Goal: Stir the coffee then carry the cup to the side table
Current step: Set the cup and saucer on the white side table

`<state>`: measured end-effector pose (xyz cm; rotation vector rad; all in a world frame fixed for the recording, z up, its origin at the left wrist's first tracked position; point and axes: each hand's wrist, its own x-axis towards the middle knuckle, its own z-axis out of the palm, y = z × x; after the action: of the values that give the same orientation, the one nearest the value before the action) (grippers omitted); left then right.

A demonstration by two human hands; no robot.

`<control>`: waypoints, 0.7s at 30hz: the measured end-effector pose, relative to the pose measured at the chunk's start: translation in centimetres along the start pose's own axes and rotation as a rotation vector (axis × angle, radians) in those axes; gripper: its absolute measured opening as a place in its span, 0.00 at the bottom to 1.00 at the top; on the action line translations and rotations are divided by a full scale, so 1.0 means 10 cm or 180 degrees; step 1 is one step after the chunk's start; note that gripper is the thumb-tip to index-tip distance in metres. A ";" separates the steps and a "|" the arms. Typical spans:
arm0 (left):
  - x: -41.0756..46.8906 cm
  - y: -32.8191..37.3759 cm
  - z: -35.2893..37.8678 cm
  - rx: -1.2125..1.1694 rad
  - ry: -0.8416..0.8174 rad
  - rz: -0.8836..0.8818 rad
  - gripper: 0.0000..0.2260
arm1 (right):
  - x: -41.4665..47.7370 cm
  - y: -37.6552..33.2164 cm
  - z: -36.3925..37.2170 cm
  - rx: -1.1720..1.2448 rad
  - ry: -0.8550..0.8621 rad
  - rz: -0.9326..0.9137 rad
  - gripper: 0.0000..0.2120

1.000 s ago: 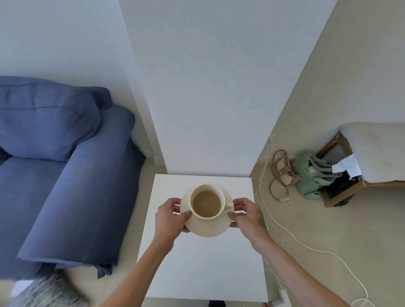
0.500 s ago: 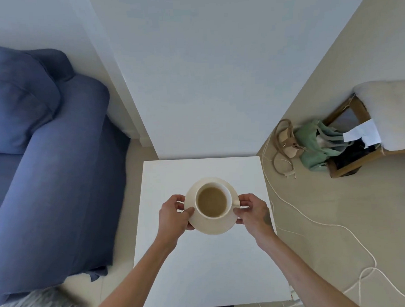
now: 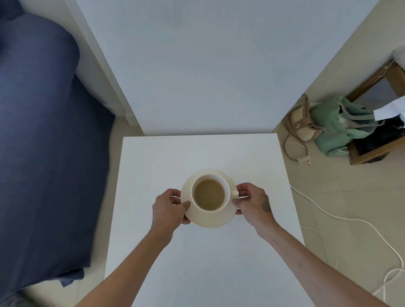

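Observation:
A cream cup full of milky coffee stands on a cream saucer, its handle pointing right. My left hand grips the saucer's left rim and my right hand grips its right rim, thumbs on top. Cup and saucer are over the middle of the white square side table; whether the saucer touches the tabletop I cannot tell. No spoon is visible.
A blue sofa stands close on the table's left. A white wall backs the table. On the floor to the right lie a white cable, a tan bag, a green bag and a wooden stool.
The view has closed in on the side table and tipped downward. Both hands, still holding the saucer, have brought the cup from the table's far part to over its middle.

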<state>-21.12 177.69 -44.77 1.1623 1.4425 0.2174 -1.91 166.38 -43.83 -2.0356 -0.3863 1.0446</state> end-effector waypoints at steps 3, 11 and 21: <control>0.18 -0.03 0.06 -0.0052 0.0045 0.0014 0.07 | 0.19 0.04 0.05 -0.0074 0.0017 -0.0034 0.10; 0.54 -0.06 0.12 -0.0141 0.0151 0.0023 0.07 | 0.54 0.08 0.23 -0.0308 -0.0064 -0.0147 0.14; 0.74 -0.08 0.14 0.0161 0.0318 0.0007 0.05 | 0.78 0.16 0.47 -0.0679 0.0038 -0.0228 0.14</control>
<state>-18.82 182.07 -50.49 1.2084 1.5421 0.2445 -0.91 172.32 -50.86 -2.1973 -0.5814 0.9819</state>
